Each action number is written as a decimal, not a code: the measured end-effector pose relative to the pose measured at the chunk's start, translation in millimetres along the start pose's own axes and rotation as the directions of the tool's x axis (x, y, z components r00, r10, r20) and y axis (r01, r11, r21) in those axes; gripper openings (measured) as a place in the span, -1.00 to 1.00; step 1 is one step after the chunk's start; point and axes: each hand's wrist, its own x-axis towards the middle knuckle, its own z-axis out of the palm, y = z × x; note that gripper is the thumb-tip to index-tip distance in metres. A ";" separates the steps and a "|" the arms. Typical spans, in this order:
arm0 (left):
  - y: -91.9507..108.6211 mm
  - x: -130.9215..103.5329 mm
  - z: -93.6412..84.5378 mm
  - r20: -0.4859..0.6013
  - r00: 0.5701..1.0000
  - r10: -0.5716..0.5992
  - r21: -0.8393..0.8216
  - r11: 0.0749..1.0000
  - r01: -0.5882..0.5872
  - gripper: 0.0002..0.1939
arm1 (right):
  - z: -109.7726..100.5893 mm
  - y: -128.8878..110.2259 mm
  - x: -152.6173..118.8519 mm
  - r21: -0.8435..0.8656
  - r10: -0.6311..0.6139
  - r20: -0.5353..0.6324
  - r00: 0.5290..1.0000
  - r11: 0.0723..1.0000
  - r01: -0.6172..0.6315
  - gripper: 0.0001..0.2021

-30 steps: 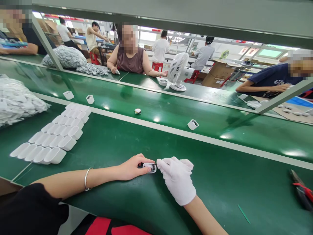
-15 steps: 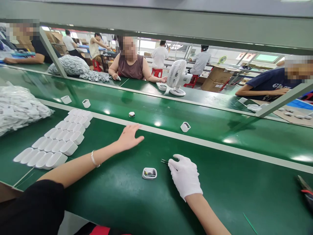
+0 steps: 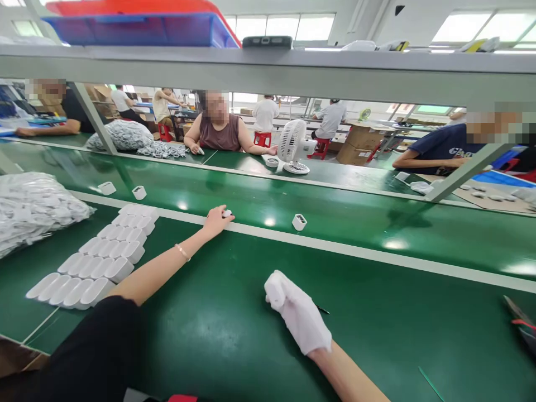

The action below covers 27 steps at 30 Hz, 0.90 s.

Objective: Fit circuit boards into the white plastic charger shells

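Observation:
At the white strip along the belt, my bare left hand (image 3: pixel 215 220) has its fingers closed around a small white-and-dark electronic part (image 3: pixel 226 214). My right hand (image 3: pixel 295 315), in a white glove, is closed above the green table. A white oval plastic housing (image 3: pixel 274 293) shows at its fingertips, hard to tell apart from the glove. The dark end of a thin tool, seemingly tweezers (image 3: pixel 323 310), sticks out behind this hand. Left of my left forearm, rows of white oval housings (image 3: pixel 100 262) stand side by side.
On the belt lie a housing with dark contents (image 3: pixel 299 221) and two more white housings (image 3: pixel 139 192) at left. A bag of white parts (image 3: pixel 37 209) sits far left. Pliers (image 3: pixel 521 324) lie at the right edge. Co-workers sit beyond the belt near a white fan (image 3: pixel 293 142).
My left hand has reached forward and closed on the small part on the belt. My right hand has moved left and turned; the housing on the table is now in it. The view has tilted up.

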 end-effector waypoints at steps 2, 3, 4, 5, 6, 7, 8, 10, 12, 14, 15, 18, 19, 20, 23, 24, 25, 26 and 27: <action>13.1 -33.9 10.3 0.078 0.992 0.103 -0.030 0.994 -0.101 -0.51 | -9.6 -1.8 5.2 0.284 0.105 -0.025 0.994 0.954 -0.093 -0.85; 19.8 -53.0 15.2 0.114 0.982 0.152 -0.042 0.988 -0.148 -0.50 | -12.7 -2.0 6.7 0.385 0.149 -0.018 0.989 0.914 -0.131 -0.84; 26.7 -72.3 19.4 0.144 0.971 0.192 -0.049 0.981 -0.187 -0.51 | -14.5 -1.7 7.5 0.462 0.185 -0.017 0.983 0.873 -0.156 -0.81; 33.7 -90.8 22.5 0.162 0.962 0.219 -0.052 0.976 -0.213 -0.52 | -15.2 -1.0 7.6 0.515 0.210 -0.005 0.978 0.839 -0.177 -0.80; 41.0 -107.5 24.3 0.171 0.955 0.242 -0.056 0.970 -0.236 -0.54 | -14.8 0.1 7.2 0.551 0.224 0.008 0.974 0.812 -0.192 -0.79; 48.6 -121.8 24.5 0.169 0.951 0.260 -0.062 0.966 -0.253 -0.53 | -13.8 1.2 6.4 0.578 0.237 0.019 0.971 0.790 -0.204 -0.79; 56.4 -133.3 23.1 0.164 0.945 0.284 -0.076 0.959 -0.274 -0.50 | -12.4 2.1 5.4 0.597 0.249 0.027 0.968 0.773 -0.215 -0.79; 72.5 -147.5 16.3 0.152 0.913 0.378 -0.169 0.920 -0.353 -0.44 | -9.2 2.8 3.7 0.623 0.282 0.029 0.959 0.745 -0.238 -0.81; 87.7 -152.0 7.1 0.169 0.870 0.463 -0.317 0.862 -0.397 -0.40 | -6.3 2.1 3.0 0.637 0.317 0.011 0.948 0.729 -0.251 -0.84; 100.1 -150.3 -0.2 0.225 0.851 0.475 -0.452 0.824 -0.341 -0.46 | -4.2 1.2 3.2 0.643 0.320 -0.028 0.947 0.731 -0.228 -0.84; 104.7 -148.2 -2.2 0.271 0.852 0.449 -0.500 0.821 -0.274 -0.51 | -3.6 1.1 3.5 0.635 0.313 -0.047 0.949 0.743 -0.213 -0.85; 110.4 -140.4 -1.0 0.446 0.837 0.317 -0.577 0.817 -0.002 -0.55 | -2.6 1.4 3.2 0.552 0.285 -0.082 0.955 0.811 -0.195 -0.86; 109.7 -137.7 1.0 0.498 0.816 0.292 -0.596 0.799 0.078 -0.56 | -2.4 1.1 2.4 0.513 0.273 -0.091 0.958 0.837 -0.190 -0.83; 108.0 -135.1 3.4 0.537 0.796 0.279 -0.617 0.773 0.145 -0.58 | -2.1 0.3 1.3 0.472 0.259 -0.099 0.961 0.862 -0.183 -0.80; 99.9 -127.9 10.0 0.572 0.785 0.236 -0.665 0.695 0.276 -0.63 | -0.1 -6.5 -3.4 0.372 0.212 -0.093 0.973 0.914 -0.164 -0.77; 97.4 -125.9 11.7 0.569 0.796 0.207 -0.668 0.681 0.301 -0.61 | 0.6 -9.6 -4.9 0.348 0.204 -0.072 0.976 0.922 -0.167 -0.74; 95.4 -124.2 13.0 0.564 0.807 0.176 -0.666 0.674 0.319 -0.58 | 1.0 -12.6 -5.9 0.331 0.198 -0.046 0.979 0.928 -0.172 -0.69; 94.0 -122.8 14.0 0.562 0.813 0.153 -0.663 0.671 0.332 -0.54 | 0.9 -15.1 -6.2 0.320 0.194 -0.021 0.981 0.931 -0.178 -0.65; 93.2 -121.7 14.8 0.563 0.813 0.144 -0.663 0.667 0.341 -0.51 | 0.3 -16.7 -5.9 0.309 0.194 0.000 0.981 0.933 -0.185 -0.62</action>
